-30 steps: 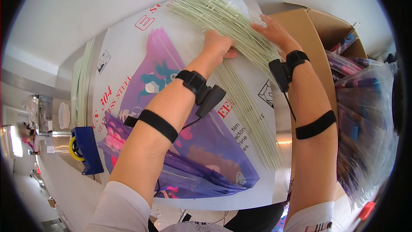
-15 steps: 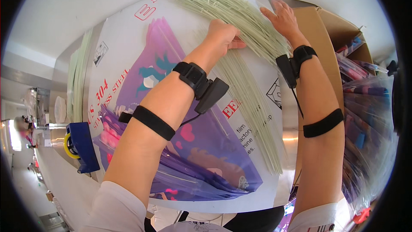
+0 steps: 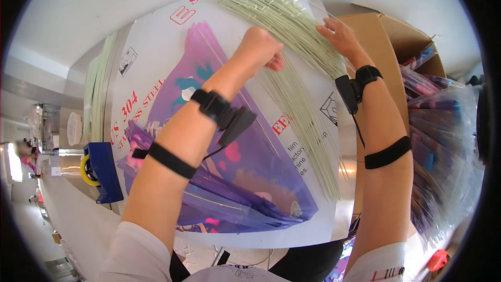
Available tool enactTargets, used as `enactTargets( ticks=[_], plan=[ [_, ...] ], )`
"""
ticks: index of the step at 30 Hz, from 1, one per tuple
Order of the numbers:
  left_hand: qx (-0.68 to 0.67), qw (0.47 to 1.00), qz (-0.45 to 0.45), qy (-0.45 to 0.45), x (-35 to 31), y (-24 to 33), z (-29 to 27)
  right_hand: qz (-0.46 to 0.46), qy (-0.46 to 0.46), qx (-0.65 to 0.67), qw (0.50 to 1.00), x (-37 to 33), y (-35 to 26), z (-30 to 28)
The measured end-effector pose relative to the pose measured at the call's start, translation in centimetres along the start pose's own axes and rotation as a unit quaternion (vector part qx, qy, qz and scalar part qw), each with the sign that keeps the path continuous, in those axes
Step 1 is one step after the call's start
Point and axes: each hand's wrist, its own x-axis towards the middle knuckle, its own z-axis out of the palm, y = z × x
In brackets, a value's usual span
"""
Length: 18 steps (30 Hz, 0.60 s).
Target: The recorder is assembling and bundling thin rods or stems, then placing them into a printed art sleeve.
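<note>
A thick bundle of thin pale-green rods (image 3: 284, 23) lies slantwise across the far part of the white printed board. My right hand (image 3: 342, 38) is at the bundle's right side, its thumb and fingers apart. A single thin rod sticks out past its fingertips. My left hand (image 3: 259, 49) is beside the bundle's near left edge, fingers curled together; whether a thin rod is in them is hidden. Below it, a looser row of rods (image 3: 308, 130) runs toward me. Under my left forearm lies a purple printed sheet (image 3: 271, 177), pink at its far tip, gathered along its near side.
A blue tape dispenser (image 3: 106, 172) with a yellow core stands at the board's left edge. More pale strips (image 3: 94, 94) lie behind it. To the right, an open cardboard box (image 3: 383, 47) and clear-wrapped purple packages (image 3: 438, 125) stand close to my right arm.
My left hand has drawn left, away from the large bundle. My right hand has come slightly nearer and left, its fingers more bent. The view has shifted a little.
</note>
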Motion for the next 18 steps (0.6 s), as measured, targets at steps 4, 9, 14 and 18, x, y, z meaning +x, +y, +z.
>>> enactTargets(
  ticks=[4, 9, 14, 18],
  plan=[
    [0.047, 0.998, 0.036, -0.029, -8.3, 0.6, -2.1, -0.012, 0.037, 0.016, 0.999, -2.7, -0.9, -1.6],
    [0.041, 0.998, 0.034, -0.015, -19.6, -0.6, -5.1, 0.088, 0.063, 0.049, 0.993, -9.7, -4.0, -4.8],
    [-0.043, 0.996, -0.02, 0.079, -30.8, -2.9, -8.5, 0.122, 0.106, 0.305, 0.939, -22.3, -10.8, -4.7],
    [-0.068, 0.99, -0.028, 0.117, -40.1, -5.0, -9.8, 0.223, 0.075, 0.359, 0.903, -34.6, -16.8, -6.1]
  ],
)
